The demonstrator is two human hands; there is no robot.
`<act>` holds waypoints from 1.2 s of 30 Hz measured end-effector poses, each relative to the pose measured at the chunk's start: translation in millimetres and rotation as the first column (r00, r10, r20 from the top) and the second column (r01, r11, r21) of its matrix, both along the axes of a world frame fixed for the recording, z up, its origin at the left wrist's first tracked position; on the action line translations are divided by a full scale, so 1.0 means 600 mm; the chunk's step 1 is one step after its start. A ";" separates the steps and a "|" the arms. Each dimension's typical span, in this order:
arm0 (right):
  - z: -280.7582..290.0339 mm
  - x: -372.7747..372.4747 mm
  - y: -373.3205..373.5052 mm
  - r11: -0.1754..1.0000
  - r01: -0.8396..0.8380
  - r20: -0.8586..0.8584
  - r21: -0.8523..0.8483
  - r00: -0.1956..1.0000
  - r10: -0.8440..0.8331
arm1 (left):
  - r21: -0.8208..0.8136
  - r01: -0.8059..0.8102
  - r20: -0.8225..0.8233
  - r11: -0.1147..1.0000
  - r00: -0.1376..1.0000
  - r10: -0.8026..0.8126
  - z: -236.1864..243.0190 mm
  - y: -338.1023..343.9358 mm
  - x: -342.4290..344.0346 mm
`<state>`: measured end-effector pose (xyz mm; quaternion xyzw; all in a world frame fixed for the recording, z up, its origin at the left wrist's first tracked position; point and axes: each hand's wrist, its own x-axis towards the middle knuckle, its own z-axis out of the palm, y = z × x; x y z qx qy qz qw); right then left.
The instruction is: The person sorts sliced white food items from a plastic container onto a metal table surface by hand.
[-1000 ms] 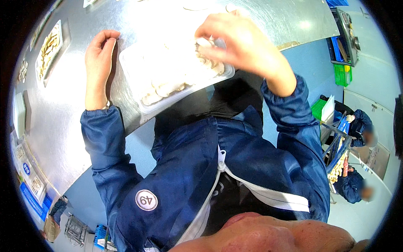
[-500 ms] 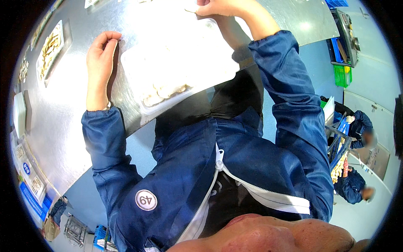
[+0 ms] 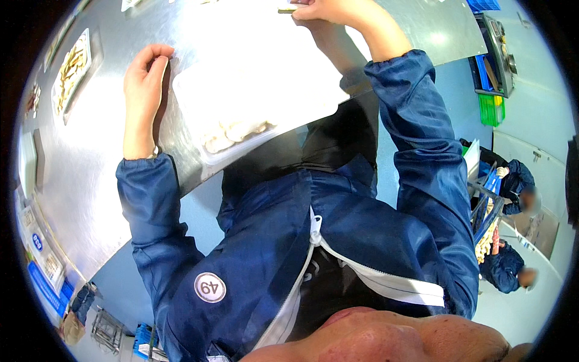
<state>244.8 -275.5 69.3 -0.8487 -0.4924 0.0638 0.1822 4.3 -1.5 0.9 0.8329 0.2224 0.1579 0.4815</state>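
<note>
**At a steel table (image 3: 102,181), a thin slice (image 3: 287,8) sat in a worker's fingertips**

Beyond the far rim of a clear plastic tray (image 3: 208,155), the right hand (image 3: 332,11) appeared clamped on the slice, pinching one end between thumb and forefinger near the top of the view. The tray lay at the table's near edge with pale slices (image 3: 226,136) along its front; glare hid the rest of its load. Good handling seemed to call for a light, flat pinch, since so thin a piece might snap, and for keeping the forearm from nudging a tray set that close to the edge.

The right arm reached forward past the tray's right side, wrist bent inward, its blue sleeve (image 3: 416,108) bunched above the wrist. The left hand (image 3: 143,81) rested on the steel just left of the tray, apart from it, fingers curled and thumb close beneath the forefinger; whether their tips met could not be told.
</note>
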 end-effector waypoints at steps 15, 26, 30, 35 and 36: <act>0.007 -0.003 0.031 0.966 -0.038 0.096 -0.255 0.993 0.064 | 0.015 0.001 -0.010 1.000 1.000 0.000 0.000 0.001 -0.006; 0.070 -0.120 -0.043 0.969 -0.236 0.111 0.072 0.967 0.228 | -0.031 -0.007 -0.015 1.000 1.000 0.006 -0.005 0.001 -0.008; 0.040 -0.212 -0.069 0.937 -0.322 0.162 0.133 0.940 0.301 | -0.023 0.003 -0.003 1.000 1.000 -0.003 0.008 -0.004 0.001; 0.034 -0.242 -0.064 0.952 -0.299 0.091 0.064 0.952 0.292 | 0.003 0.045 0.037 0.999 0.998 -0.045 -0.003 0.007 -0.001; 0.032 -0.244 -0.063 0.949 -0.302 0.116 0.093 0.950 0.291 | 0.004 0.029 0.021 1.000 0.999 -0.030 0.000 0.004 -0.001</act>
